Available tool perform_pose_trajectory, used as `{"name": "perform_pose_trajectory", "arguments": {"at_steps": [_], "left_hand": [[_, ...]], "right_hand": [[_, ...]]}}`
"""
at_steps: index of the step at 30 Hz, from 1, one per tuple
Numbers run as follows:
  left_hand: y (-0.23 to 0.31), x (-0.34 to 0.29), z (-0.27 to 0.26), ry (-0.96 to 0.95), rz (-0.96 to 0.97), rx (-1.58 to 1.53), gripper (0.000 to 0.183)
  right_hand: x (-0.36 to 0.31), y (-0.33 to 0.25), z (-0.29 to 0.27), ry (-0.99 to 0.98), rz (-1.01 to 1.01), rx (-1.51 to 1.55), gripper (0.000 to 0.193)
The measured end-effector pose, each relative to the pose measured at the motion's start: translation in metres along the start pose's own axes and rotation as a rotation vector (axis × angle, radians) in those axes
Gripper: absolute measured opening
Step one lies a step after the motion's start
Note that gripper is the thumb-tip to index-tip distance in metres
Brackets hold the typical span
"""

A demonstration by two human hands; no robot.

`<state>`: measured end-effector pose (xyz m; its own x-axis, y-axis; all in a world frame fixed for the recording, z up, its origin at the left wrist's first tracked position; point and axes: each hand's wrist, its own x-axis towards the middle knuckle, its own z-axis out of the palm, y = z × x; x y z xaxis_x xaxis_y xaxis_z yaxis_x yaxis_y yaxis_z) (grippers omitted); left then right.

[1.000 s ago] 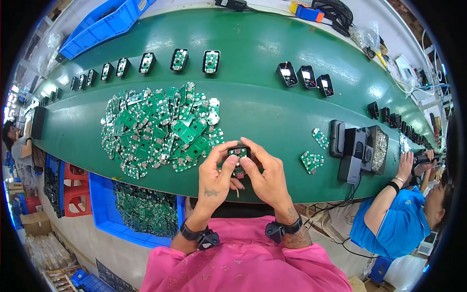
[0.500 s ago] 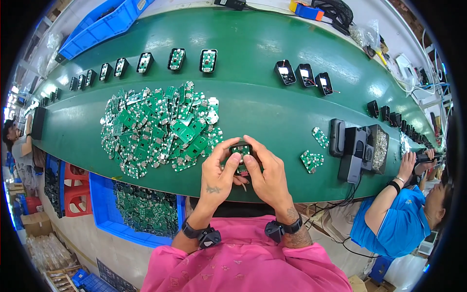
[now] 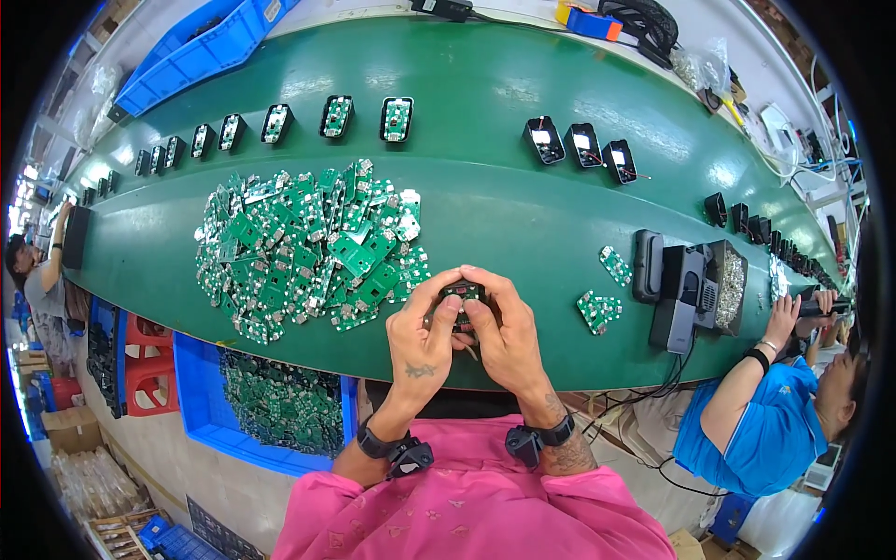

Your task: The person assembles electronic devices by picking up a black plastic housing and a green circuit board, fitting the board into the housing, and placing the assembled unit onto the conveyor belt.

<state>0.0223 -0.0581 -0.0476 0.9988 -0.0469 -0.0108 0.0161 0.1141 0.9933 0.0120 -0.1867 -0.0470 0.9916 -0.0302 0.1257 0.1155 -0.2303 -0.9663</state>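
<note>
- Your left hand (image 3: 422, 341) and right hand (image 3: 504, 334) are pressed together at the near edge of the worktop (image 3: 504, 215), both clamped on one small black housing (image 3: 461, 297) that shows a green board inside.
- Your thumbs (image 3: 452, 301) lie on its upper face; the rest of the housing is hidden by your fingers.
- Just left of your hands, a broad pile of green circuit boards (image 3: 308, 247) covers the middle of the worktop, touching nothing you hold.
- To the right, two small clusters of boards (image 3: 598, 308) lie near the near edge, and beyond them stands a black device with a tray of small metal parts (image 3: 728, 285).
- Along the far edge, a row of black housings fitted with green boards (image 3: 336, 116) runs leftward; three more housings (image 3: 582, 145) sit apart to the right.
- Below the near edge at your left, a blue bin (image 3: 201, 401) holds further green boards.
- At the right end of the worktop, a co-worker in a blue shirt (image 3: 761, 434) reaches toward the worktop with one hand (image 3: 777, 317).
</note>
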Motion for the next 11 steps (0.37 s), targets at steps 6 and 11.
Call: {"name": "perform_pose_trajectory", "arguments": {"at_steps": [6, 11], "left_hand": [[0.004, 0.019, -0.005, -0.04, -0.035, 0.091, 0.035], [-0.001, 0.026, -0.011, -0.042, -0.025, 0.009, 0.067]], "right_hand": [[0.019, -0.002, -0.001, 0.015, 0.045, 0.022, 0.033], [0.102, 0.011, -0.027, 0.045, 0.059, -0.279, 0.038]]}}
